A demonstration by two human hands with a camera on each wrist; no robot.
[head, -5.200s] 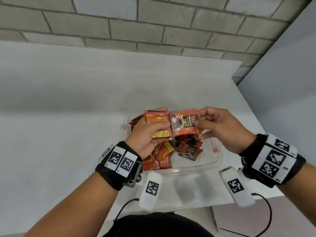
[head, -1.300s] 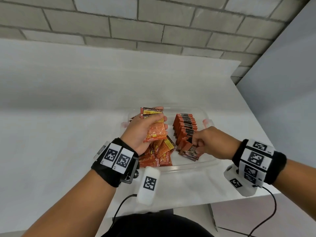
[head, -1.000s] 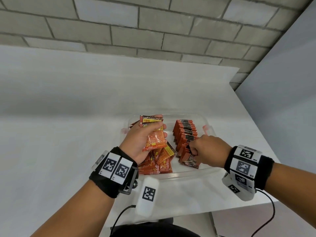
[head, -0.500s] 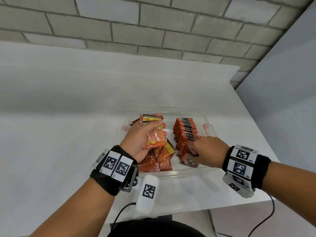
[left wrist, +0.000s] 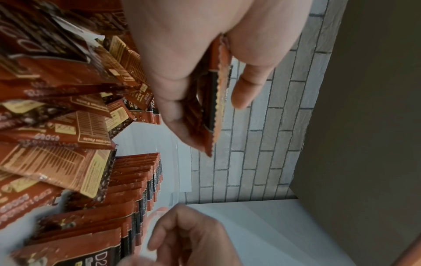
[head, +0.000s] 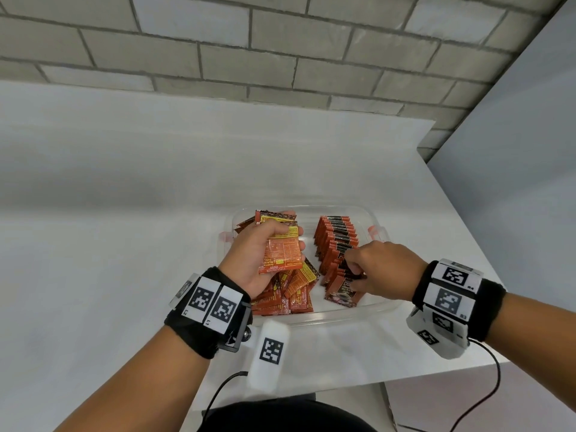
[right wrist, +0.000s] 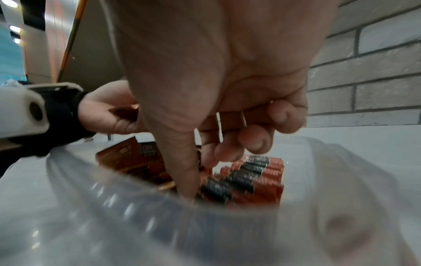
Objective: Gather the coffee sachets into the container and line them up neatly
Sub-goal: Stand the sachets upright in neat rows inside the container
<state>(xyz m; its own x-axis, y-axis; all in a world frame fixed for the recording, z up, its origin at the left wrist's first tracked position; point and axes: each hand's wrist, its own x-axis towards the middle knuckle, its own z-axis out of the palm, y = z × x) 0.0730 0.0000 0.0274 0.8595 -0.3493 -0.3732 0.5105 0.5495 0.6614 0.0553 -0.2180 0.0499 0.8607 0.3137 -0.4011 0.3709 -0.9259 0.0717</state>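
On the left, the left hand (head: 265,247) hovers over the container (head: 378,227), thumb and fingers curled round a small stack of sachets (head: 282,255) held upright. Under it lies a loose heap of sachets (head: 290,291), overlapping at all angles in the container's left half. To the right stands the tidy row of sachets (head: 335,241), on edge and packed face to face along the right half. At its near end the right hand (head: 381,269) reaches in, thumb and fingers pinching a sachet at the front of the row, though the exact grip is partly hidden.

The step in hand looks like lining up: the row is part built and the heap is still unsorted. The next move probably calls for seating this sachet upright against the row, then drawing another from the held stack.

The sachets are flat, glossy foil rectangles with crimped, saw-toothed edges, orange-red with dark bands. The container is clear, thin plastic with rounded corners, on a smooth white table (head: 124,244).
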